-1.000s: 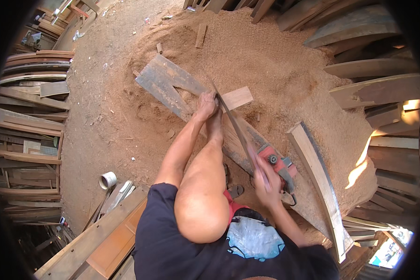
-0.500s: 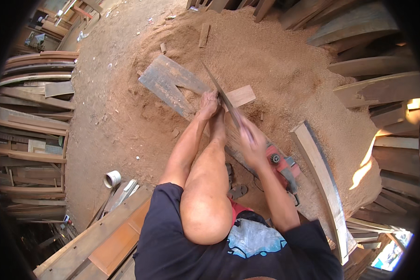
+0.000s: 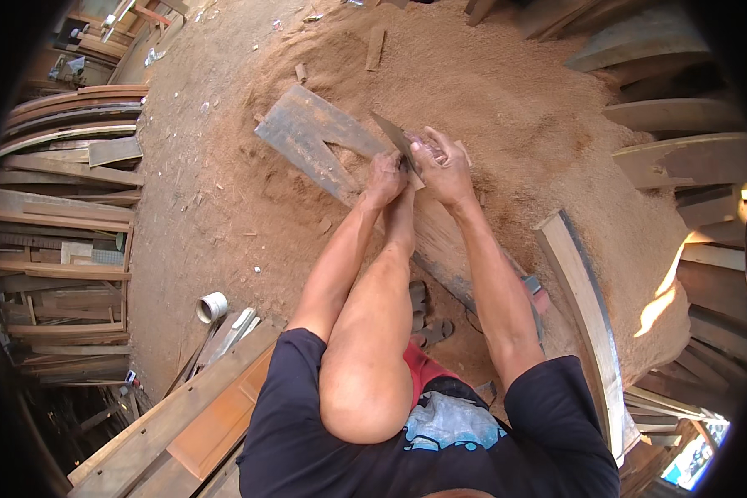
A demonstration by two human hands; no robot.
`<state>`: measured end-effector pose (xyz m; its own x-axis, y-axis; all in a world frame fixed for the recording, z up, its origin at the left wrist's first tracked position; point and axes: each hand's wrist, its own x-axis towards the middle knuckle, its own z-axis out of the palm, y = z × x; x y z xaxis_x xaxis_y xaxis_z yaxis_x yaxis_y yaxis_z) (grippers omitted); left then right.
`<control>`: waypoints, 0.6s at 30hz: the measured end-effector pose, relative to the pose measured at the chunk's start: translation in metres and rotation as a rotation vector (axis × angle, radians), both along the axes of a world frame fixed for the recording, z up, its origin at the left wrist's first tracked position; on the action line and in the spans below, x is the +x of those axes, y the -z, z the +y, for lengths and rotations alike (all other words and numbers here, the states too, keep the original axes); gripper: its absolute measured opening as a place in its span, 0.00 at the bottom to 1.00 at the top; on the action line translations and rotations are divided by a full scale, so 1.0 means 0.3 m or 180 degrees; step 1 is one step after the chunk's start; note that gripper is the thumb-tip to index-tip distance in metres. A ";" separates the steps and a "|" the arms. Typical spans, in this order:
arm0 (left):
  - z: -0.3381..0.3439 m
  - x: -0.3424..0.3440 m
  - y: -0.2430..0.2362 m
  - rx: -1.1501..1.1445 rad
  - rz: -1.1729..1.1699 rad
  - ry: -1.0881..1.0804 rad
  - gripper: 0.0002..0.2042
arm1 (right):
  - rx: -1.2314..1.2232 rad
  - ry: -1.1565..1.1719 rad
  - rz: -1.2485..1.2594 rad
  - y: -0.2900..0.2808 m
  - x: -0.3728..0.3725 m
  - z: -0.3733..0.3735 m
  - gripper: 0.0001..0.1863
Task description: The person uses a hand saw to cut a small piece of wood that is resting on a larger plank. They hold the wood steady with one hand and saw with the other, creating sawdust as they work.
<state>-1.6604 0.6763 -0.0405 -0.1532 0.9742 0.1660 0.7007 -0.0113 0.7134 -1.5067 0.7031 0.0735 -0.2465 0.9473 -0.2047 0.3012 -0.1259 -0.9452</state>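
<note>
A handsaw's blade (image 3: 388,131) slants up and away from my right hand (image 3: 444,170), which is closed around its handle. Close beside the blade, my left hand (image 3: 385,178) has its fingers curled down over a small pale wood block, mostly hidden by my hands. My bare foot (image 3: 401,206) presses down right behind the left hand. Under them lies a long wooden plank (image 3: 444,236). Just beyond the left hand is a grey board (image 3: 303,124) with a V-shaped notch, dusted with sawdust.
A red power tool (image 3: 539,297) lies partly behind my right forearm. Right of it rests a curved timber (image 3: 574,299). Sawdust (image 3: 506,124) is heaped ahead. Stacked boards (image 3: 66,216) line the left, curved planks (image 3: 681,158) the right. A white cup (image 3: 212,307) sits near left.
My right hand has pushed the saw forward and away from me, now level with the left hand. My right forearm now covers more of the red power tool. The left hand stays in place.
</note>
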 end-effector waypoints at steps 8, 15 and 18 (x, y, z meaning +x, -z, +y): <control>-0.006 -0.054 0.072 -0.0460 0.0701 -0.0009 0.09 | 0.0748 -0.0237 0.0208 -0.134 0.406 -0.536 0.22; -0.004 -0.040 0.061 -0.0482 0.0686 0.0102 0.09 | 0.0796 0.0002 0.0049 -0.074 0.416 -0.585 0.21; 0.013 -0.068 0.078 -0.0348 0.0433 0.0258 0.08 | 0.0570 0.0081 0.0398 0.031 0.075 -0.182 0.17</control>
<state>-1.6809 0.6802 -0.0639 -0.0570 0.9957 0.0723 0.7907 0.0008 0.6122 -1.4842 0.6483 0.0641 -0.2349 0.9720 -0.0019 0.1790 0.0413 -0.9830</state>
